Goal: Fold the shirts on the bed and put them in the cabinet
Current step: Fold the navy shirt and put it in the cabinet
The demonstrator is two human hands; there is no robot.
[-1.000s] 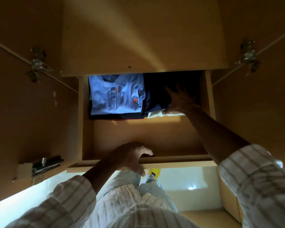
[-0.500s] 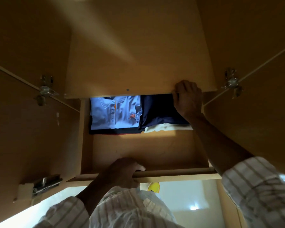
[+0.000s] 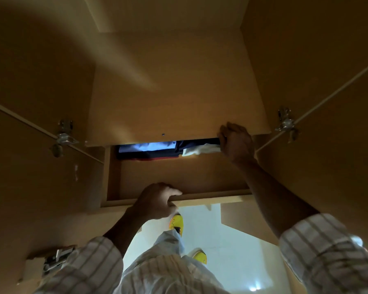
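Folded shirts lie at the back of a wooden drawer (image 3: 179, 177) in the cabinet. Only a strip of them shows under the shelf (image 3: 174, 115) above: a light blue shirt (image 3: 145, 146), a dark navy one (image 3: 179, 145), some white fabric (image 3: 200, 150) and a red edge (image 3: 151, 159). My left hand (image 3: 155, 201) grips the drawer's front rim (image 3: 210, 197) from outside. My right hand (image 3: 236, 143) is at the shelf's front edge, fingers curled round it, just beside the white fabric.
Two open cabinet doors flank the drawer, with metal hinges on the left (image 3: 65, 139) and right (image 3: 285, 124). A metal latch (image 3: 51, 259) sits on the lower left door. Below are a pale floor (image 3: 232, 240) and my yellow shoes (image 3: 176, 222).
My right hand left the dark shirt and took hold of the shelf edge. The drawer has slid inward under my left hand, so most of the shirts are now hidden.
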